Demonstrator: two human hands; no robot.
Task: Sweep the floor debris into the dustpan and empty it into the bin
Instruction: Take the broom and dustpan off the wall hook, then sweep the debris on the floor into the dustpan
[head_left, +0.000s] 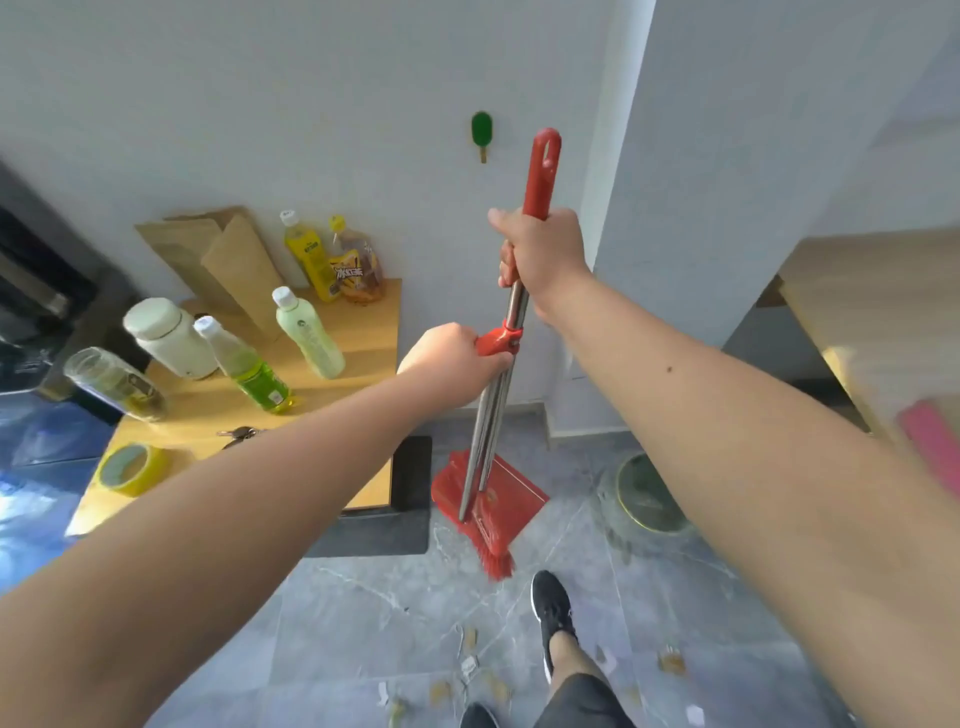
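- Nearest the camera, at the bottom of the frame, the debris (470, 667) lay scattered on the grey floor (322, 613) around the person's 2 black shoes; I counted roughly 8 scraps, yellowish and white, though some were too small to be sure of.
- A step up the frame, centre, the red broom (492, 540) and red dustpan (501, 486) stood nested together, bristles low to the tile, the 2 metal poles rising side by side. My read: they were clipped as 1 set and were being pulled apart.
- The left hand (449, 366) was closed around the red clip where the poles met, probably to steady the dustpan's pole.
- Higher, the right hand (543, 249) was wrapped tight on the broom's handle, just under the red grip with its hanging hole, which suited lifting the broom free.
- Right of centre, a round bin (647, 496) with a liner sat on the floor near the dustpan, handy for emptying.
- Left of centre, a wooden table (358, 332) carried 5 bottles, 1 white jar, 1 roll of yellow tape (132, 467) and some keys.
- Farthest, upper centre, 1 green wall hook (481, 132) sat beside the handle top, likely the broom's hanging spot.
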